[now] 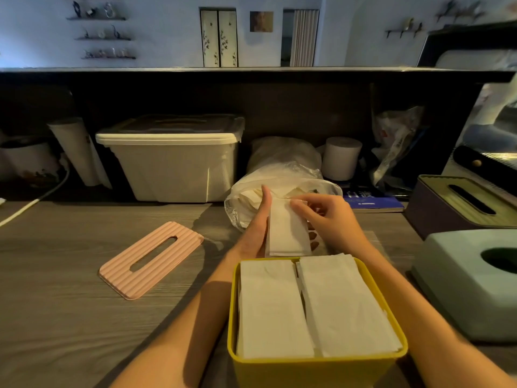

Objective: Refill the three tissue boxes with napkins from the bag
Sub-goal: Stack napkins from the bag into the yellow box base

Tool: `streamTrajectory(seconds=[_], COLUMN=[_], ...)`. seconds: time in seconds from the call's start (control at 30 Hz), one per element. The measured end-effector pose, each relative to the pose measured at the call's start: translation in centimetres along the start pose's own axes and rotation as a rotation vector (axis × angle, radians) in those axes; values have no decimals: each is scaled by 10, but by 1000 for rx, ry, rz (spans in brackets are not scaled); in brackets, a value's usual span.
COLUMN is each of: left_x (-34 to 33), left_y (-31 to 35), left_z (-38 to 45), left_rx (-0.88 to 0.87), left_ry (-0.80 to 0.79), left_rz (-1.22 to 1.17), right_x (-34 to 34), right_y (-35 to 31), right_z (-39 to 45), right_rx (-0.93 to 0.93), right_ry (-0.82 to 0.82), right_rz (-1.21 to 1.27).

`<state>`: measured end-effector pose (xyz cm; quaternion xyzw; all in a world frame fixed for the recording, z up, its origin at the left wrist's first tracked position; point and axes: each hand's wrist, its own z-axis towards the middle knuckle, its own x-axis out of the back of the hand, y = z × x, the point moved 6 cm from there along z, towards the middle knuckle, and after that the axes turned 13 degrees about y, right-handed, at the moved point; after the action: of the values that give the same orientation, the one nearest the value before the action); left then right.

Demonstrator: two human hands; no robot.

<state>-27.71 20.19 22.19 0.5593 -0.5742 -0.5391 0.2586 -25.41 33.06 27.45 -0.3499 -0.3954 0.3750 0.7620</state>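
— White paper first: where is the napkin stack [288, 233] just now?

— Held over the table [70, 275], between the bag [282, 177] and the far rim of the yellow box [316, 368]. Its long axis runs away from the person, the same way as the two piles already lying in the box.

— And the grip?

— The left hand [256, 233] cradles it, thumb along the left edge and fingers curled underneath, their tips showing at the right. The right hand [327, 217] pinches the top far corner with thumb and forefinger.

— So which way must it travel?

— Toward the body and down, I judge; the box sits just nearer than both hands, so no turning looks needed. It already looks full across.

— Anything hard to read?

— The bag's mouth is behind the hands, so how much is left inside is unclear. The pink lid [151, 259] lies well to the left. The green box [470, 281] and the dark box [464, 203] are cut off at the right edge.
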Motion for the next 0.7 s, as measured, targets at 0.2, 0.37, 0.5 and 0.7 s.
streamTrajectory(seconds=[0.2, 0.37, 0.5, 0.7], left_x=[17, 38, 40, 41], left_y=[11, 27, 28, 28], left_z=[1, 7, 9, 9], left_rx=[73, -5, -27, -25], left_ry=[-48, 13, 14, 56], left_rz=[-251, -350, -332, -331], right_x=[1, -21, -36, -43], right_y=[23, 46, 45, 56], right_z=[9, 4, 8, 13], right_rx=[56, 13, -66, 14], right_ry=[100, -25, -197, -55], right_rz=[-100, -381, -563, -448])
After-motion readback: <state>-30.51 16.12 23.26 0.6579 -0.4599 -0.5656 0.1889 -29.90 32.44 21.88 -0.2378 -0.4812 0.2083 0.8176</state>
